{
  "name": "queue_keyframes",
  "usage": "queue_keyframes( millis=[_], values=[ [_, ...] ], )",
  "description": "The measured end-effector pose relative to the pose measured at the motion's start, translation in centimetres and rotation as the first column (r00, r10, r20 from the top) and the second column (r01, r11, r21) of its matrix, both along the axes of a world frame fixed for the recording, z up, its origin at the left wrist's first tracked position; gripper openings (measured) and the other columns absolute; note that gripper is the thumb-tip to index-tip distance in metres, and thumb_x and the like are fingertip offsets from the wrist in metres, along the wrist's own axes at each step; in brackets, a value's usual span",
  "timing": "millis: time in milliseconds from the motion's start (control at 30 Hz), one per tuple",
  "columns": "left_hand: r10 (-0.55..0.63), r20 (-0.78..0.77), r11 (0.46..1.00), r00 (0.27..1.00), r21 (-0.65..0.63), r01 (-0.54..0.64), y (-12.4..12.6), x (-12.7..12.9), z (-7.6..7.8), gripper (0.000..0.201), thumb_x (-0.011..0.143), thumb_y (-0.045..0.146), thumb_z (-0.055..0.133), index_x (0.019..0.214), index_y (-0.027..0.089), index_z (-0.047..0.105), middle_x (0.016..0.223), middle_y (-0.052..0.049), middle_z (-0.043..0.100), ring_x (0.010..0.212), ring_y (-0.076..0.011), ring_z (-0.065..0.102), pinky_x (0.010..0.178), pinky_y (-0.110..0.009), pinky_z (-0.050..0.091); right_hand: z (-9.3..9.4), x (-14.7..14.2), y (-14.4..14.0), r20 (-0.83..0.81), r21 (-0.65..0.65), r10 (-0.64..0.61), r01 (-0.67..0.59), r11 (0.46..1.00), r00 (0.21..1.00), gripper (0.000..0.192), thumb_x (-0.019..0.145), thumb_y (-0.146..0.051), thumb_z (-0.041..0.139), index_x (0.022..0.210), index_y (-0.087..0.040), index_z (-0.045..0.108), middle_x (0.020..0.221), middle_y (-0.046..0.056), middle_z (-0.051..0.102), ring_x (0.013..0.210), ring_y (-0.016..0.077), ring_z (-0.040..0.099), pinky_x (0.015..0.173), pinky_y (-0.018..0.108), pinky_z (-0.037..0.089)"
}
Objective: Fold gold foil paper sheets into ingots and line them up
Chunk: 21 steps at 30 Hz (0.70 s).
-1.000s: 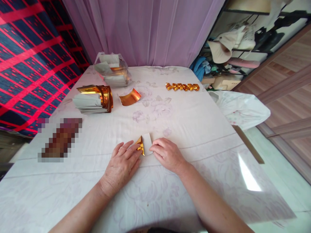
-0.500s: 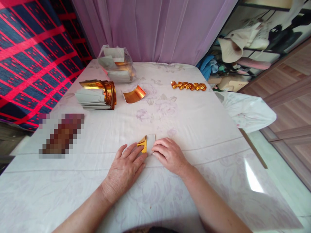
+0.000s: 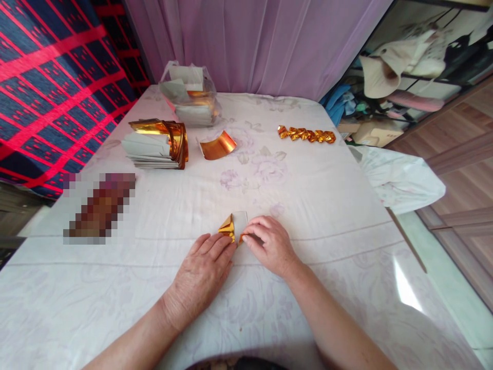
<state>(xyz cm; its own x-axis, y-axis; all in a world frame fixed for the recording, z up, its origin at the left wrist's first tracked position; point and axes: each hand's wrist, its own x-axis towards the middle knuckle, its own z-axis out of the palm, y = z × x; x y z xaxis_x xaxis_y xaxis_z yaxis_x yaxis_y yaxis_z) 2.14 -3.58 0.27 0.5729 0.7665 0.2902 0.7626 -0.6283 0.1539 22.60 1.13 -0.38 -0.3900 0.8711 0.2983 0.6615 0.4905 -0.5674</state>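
A small sheet of gold foil paper [image 3: 240, 221] lies on the table in front of me, its pale back facing up on the right and its left side folded into a gold point. My left hand [image 3: 206, 270] rests flat over the folded side, fingers stretched and pressing it down. With thumb and fingertips, my right hand [image 3: 269, 244] pinches the lower right corner, which is turned up to show a bit of gold. The fingers of both hands partly hide the paper.
Behind are a stack of gold foil paper [image 3: 154, 149], one loose curved sheet [image 3: 218, 146] and a plastic bag of more sheets [image 3: 192, 97]. A row of folded gold pieces [image 3: 306, 134] lies at the back right. A white bag [image 3: 404, 177] hangs beyond the table's right edge.
My right hand has lifted the paper's lower right corner, so its gold side now shows. The left fingers have shifted slightly over the folded part. The view has moved a little.
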Motion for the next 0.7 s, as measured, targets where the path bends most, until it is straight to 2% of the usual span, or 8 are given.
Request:
queue_keyframes(
  millis=[700],
  values=[
    [-0.008,-0.028,0.999,1.000,0.036,0.009,-0.06,-0.22,-0.12,0.030,0.097,0.018,0.043,0.123,0.017,0.058,0.121,-0.009,0.068,0.114,-0.0244,0.061,0.100,-0.045,0.045,-0.22,-0.95,0.22,0.040,0.075,-0.067,0.064,0.995,0.997,0.008,0.084,-0.019,0.067,0.076,-0.022,0.066,0.085,0.003,0.065,0.084,0.0196,0.059,0.079,0.035,0.045]
  ],
)
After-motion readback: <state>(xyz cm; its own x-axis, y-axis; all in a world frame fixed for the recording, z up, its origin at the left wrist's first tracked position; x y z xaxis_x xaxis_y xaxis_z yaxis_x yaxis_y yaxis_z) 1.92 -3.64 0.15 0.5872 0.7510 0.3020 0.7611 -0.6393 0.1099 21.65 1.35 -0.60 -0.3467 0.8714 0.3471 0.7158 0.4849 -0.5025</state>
